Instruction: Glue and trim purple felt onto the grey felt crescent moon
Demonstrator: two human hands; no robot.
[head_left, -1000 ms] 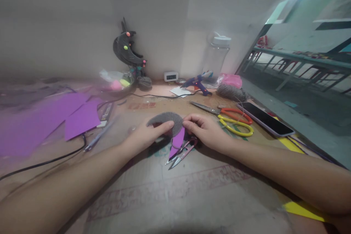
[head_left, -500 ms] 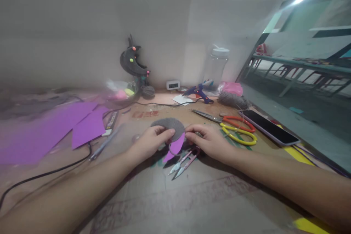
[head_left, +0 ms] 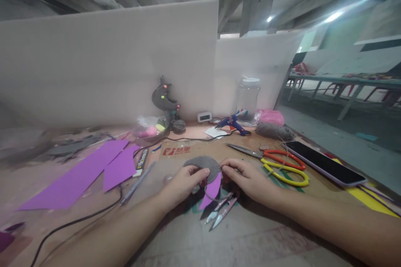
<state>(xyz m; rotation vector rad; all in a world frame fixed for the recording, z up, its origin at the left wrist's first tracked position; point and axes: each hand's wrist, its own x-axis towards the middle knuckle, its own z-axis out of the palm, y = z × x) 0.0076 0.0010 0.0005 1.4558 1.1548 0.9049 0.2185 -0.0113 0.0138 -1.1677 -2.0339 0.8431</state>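
Note:
Between my hands is a curved purple piece (head_left: 210,192), its upper part wrapped in grey yarn (head_left: 205,162) and its pointed lower end bare. My left hand (head_left: 188,181) is closed on the wrapped part, thumb on top. At its right edge, my right hand (head_left: 242,175) is pinched on the grey yarn; the fingertips partly hide the strand. A loose strand loops below, across the bare purple end. Small thread snips (head_left: 221,212) lie on the board just under my right hand, blades towards me.
Orange-and-yellow scissors (head_left: 282,167) and a phone (head_left: 322,162) lie right. Behind are a blue glue gun (head_left: 233,124), grey yarn skein (head_left: 274,130), clear jar (head_left: 248,96), small clock (head_left: 204,117) and grey moon ornament (head_left: 163,98). Purple sheets (head_left: 78,175), a cutter (head_left: 141,162) and a black cable (head_left: 75,223) are left.
The camera view has tilted up, so everything sits lower and more of the background shows. My hands keep nearly the same hold on the yarn-wrapped piece.

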